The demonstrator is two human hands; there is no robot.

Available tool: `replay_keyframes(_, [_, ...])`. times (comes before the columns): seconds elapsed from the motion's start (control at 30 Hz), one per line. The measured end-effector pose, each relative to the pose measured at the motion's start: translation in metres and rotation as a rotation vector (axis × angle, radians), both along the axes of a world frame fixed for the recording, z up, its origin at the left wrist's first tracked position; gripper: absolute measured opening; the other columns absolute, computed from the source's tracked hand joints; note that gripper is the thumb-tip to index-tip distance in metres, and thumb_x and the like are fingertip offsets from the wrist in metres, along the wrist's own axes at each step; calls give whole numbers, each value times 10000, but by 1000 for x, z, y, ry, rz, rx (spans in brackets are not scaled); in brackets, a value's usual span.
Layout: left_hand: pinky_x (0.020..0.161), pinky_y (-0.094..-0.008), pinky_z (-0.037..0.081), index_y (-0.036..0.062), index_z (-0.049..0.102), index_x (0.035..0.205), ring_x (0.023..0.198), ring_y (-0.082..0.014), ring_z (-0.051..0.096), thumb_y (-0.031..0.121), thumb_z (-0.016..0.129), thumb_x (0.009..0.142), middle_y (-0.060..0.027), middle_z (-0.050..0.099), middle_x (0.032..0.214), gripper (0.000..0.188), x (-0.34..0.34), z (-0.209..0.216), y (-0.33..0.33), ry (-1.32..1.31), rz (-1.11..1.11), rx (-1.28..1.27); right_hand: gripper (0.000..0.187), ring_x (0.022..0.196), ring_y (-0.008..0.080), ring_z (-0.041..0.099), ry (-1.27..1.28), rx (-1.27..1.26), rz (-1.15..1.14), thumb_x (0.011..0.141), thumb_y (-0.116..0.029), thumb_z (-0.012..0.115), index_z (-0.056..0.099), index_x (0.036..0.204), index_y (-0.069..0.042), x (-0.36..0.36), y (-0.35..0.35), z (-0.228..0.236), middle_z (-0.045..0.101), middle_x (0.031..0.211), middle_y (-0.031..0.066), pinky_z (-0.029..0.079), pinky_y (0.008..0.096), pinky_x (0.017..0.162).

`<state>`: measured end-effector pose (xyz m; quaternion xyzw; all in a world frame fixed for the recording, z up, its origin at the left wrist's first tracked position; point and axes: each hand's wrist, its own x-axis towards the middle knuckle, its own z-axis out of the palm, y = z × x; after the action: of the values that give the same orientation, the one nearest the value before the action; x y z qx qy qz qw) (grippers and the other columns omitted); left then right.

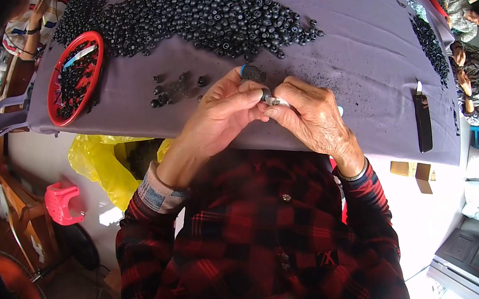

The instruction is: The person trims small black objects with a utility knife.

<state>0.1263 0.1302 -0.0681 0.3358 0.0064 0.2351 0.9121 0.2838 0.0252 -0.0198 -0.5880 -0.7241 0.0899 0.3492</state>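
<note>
My left hand (pixel 218 116) pinches a small black round part (pixel 266 95) between thumb and fingers, just above the table's near edge. A dark cover with a blue rim (pixel 253 73) sits on one of its fingertips. My right hand (pixel 312 111) is closed around a small silvery blade-like tool (pixel 277 102), whose bright end meets the black part. Most of the tool is hidden in the fingers; a pale end (pixel 340 110) shows past the palm. Beyond my left hand lie several loose black parts (pixel 171 91), near a large heap of similar parts (pixel 195 16).
A red basket (pixel 97 71) with black scraps stands at the left of the purple-covered table (pixel 358 47). A black-handled knife (pixel 423 122) lies at the right. Below the left edge hangs a yellow bag (pixel 96 166). A pink stool (pixel 63 203) stands left; other people sit around.
</note>
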Motion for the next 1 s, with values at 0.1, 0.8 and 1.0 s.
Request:
replay_keyframes(0.1, [752,-269,446,43,476,1150,856,-113,556,101,597,902,-14,559,903,282,-1,-1,0,7,-28,-14,203,630,258,569,37,7,38,876,-253,666,645,862,-52,1,0,-2,566,719,69,463,344,574])
replay_keyframes(0.8, [730,-298,473,27,565,1060,802,-122,562,29,613,879,-37,589,927,188,-6,-5,5,469,575,822,142,578,188,501,28,-77,-200,796,-96,705,600,855,-21,31,5,-8,548,677,74,418,318,551])
replay_keyframes(1.0, [714,-430,441,46,612,921,821,-325,546,44,637,749,-113,552,891,173,-27,-15,36,750,1021,1785,135,657,362,608,-309,-12,-367,776,-100,694,575,793,-38,36,-13,-17,599,732,157,465,419,549])
